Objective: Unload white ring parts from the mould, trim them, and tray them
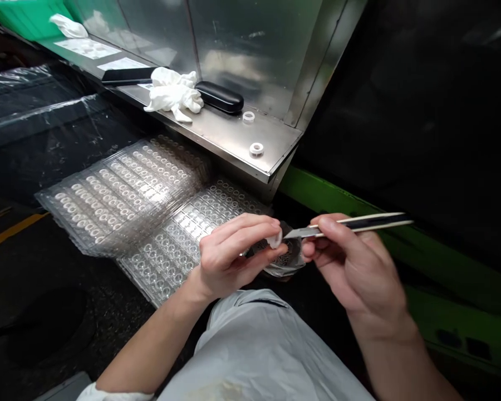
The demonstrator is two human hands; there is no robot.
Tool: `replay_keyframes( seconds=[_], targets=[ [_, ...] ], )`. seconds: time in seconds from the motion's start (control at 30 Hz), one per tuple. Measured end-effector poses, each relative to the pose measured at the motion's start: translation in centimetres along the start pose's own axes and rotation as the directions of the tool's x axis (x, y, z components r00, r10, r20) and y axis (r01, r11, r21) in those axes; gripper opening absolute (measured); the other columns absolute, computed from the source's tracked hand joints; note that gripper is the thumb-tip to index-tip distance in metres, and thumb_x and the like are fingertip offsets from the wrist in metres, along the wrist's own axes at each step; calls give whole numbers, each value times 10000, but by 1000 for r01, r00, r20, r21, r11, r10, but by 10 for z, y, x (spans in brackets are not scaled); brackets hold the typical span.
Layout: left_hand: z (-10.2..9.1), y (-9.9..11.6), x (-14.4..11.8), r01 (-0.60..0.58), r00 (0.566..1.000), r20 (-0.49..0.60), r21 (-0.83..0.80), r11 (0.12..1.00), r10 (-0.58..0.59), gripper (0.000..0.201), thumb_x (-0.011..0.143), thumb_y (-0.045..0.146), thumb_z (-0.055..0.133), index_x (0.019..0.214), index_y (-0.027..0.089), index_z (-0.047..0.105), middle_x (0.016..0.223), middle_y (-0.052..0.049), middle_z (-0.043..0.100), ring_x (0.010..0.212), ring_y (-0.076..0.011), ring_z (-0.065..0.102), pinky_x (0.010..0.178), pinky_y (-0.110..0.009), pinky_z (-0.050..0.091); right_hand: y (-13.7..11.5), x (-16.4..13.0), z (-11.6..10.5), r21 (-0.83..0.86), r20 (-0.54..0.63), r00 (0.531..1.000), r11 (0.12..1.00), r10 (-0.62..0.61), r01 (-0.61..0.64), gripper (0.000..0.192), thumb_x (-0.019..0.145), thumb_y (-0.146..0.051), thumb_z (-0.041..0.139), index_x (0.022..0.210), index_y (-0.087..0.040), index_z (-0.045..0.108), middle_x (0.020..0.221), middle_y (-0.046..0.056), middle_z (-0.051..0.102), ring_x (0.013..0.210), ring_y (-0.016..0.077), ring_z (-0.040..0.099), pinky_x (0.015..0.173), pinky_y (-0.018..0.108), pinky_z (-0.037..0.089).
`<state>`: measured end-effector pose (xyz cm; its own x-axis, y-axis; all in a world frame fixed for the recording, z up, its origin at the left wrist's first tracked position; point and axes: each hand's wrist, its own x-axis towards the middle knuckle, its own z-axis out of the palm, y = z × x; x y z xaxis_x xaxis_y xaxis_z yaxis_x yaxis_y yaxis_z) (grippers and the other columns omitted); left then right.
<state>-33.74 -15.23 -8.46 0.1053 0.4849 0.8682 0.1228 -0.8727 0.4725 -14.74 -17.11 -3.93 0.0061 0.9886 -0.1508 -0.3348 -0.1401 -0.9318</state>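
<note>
Between the thumb and fingers of my left hand (234, 250) is a small white ring (275, 239), partly covered by the fingertips. My right hand (354, 259) grips a utility knife (371, 221) with a pale-edged, dark handle. Its blade (303, 233) points left, with the tip at or very close to the ring; I cannot tell whether they touch. Below the hands sits a clear plastic bag (286, 267) of small pieces, partly hidden. Two more white rings, one near the corner (256, 149) and one behind it (248, 117), lie on the metal ledge.
Stacked clear trays stand left of my hands, one stack holding rings (108, 195), the other (162, 262) nearer me. On the metal ledge (225, 136) are a white cloth (175, 94), a black case (220, 97) and papers (87, 48). A green bin (25, 16) stands far left.
</note>
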Motion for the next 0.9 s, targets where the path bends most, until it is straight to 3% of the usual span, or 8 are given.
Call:
replay_keyframes(
  seconds=[0.1,0.17,0.37,0.47,0.6,0.7,0.8,0.9],
  targets=[
    [12,-6,-6,72,993,-83,-113,991,-81,527,698,-3,893,1180,134,729,1059,-110,778,955,-225,758,847,-329,654,10,7,-10,286,15,969,928,245,-239,210,761,-327,872,779,-192,712,681,-38,649,546,61,592,502,156,518],
    [21,-8,-9,120,984,-106,-179,977,-140,548,672,-16,905,1164,150,731,1064,-99,779,951,-221,757,852,-331,653,11,6,-19,329,0,962,908,274,-259,195,757,-314,863,766,-201,704,671,-42,622,535,56,547,484,155,482],
    [38,-3,-10,327,914,-88,-413,850,-395,506,664,-8,913,1106,166,739,1048,-83,783,935,-203,766,851,-295,664,1,-6,-55,180,-87,994,982,70,-54,143,819,-353,794,792,-237,714,650,-45,590,487,74,484,460,193,428],
    [41,2,-5,395,870,-63,-506,767,-490,472,665,-11,908,1067,172,742,1033,-72,789,925,-199,778,825,-267,672,12,0,-97,-164,-81,996,986,-47,33,274,856,-500,726,811,-230,703,671,-34,643,469,101,503,466,242,470],
    [40,5,-4,415,844,-50,-572,708,-535,458,663,-33,895,1046,171,749,1018,-70,800,904,-194,786,826,-258,674,45,14,-170,-726,-123,984,688,-131,1,308,820,-492,711,727,-199,733,613,8,679,497,156,567,486,278,491],
    [35,3,-9,454,803,-42,-602,657,-594,465,671,-53,876,1059,173,752,1042,-80,802,916,-196,789,836,-251,670,64,16,-201,-914,-168,953,403,-251,-55,224,826,-419,731,794,-206,790,689,75,734,611,254,678,576,360,531],
    [25,2,-15,463,802,-89,-534,707,-591,480,670,-47,883,1079,167,752,1056,-94,795,932,-205,782,851,-269,668,68,15,-195,-916,-112,966,401,-232,-10,378,877,-559,702,969,-205,794,878,97,785,774,302,752,758,441,608],
    [13,6,-15,325,908,-146,-348,879,-394,522,661,-49,894,1127,127,738,1042,-124,784,931,-223,772,850,-305,663,62,22,-165,-841,-80,983,540,-165,22,453,861,-616,737,1010,-190,781,959,92,791,787,267,763,778,410,634]
  ],
)
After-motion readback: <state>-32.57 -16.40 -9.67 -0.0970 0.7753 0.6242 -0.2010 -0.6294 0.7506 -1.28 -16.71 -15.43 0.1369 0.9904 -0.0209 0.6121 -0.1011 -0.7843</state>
